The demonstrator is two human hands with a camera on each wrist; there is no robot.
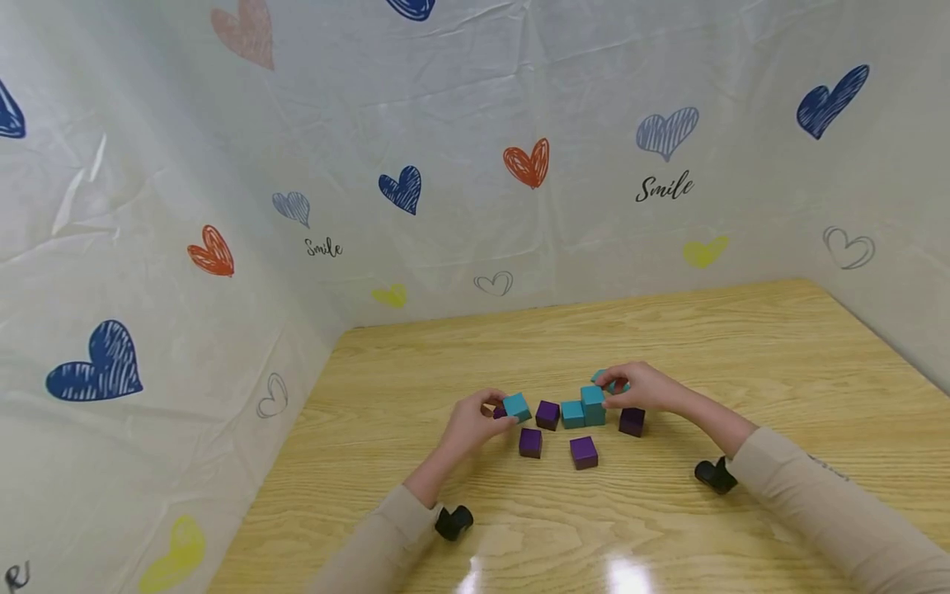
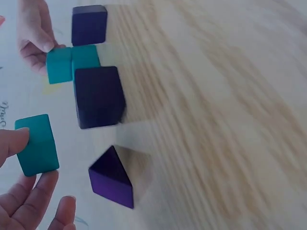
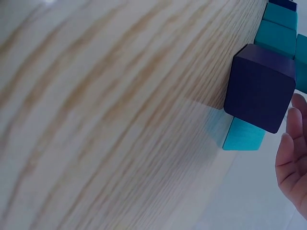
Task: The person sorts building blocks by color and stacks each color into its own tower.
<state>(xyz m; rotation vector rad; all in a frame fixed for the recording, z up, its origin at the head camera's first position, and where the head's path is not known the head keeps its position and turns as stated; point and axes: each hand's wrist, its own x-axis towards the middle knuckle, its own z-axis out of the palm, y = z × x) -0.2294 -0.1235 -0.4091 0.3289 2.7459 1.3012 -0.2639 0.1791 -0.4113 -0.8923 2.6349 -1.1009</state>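
My left hand [image 1: 475,422] pinches a teal cube [image 2: 37,146] between thumb and fingers, close over the left end of the blocks. A purple block [image 1: 500,412] shows partly behind that hand. At the right, my right hand [image 1: 640,386] has thumb and index finger on a raised teal cube [image 1: 592,398], gripping it at its right and back. Beside it on the left is a lower teal cube [image 1: 572,414]. Another teal block [image 3: 243,135] lies behind the right hand, partly hidden by a purple cube [image 3: 261,88].
Around the teal cubes, several purple cubes sit on the wooden table [image 1: 416,363]: one between the hands [image 1: 547,415], and two nearer the front, a left one [image 1: 530,443] and a right one [image 1: 584,453]. A white sheet [image 1: 445,99] printed with hearts hangs behind.
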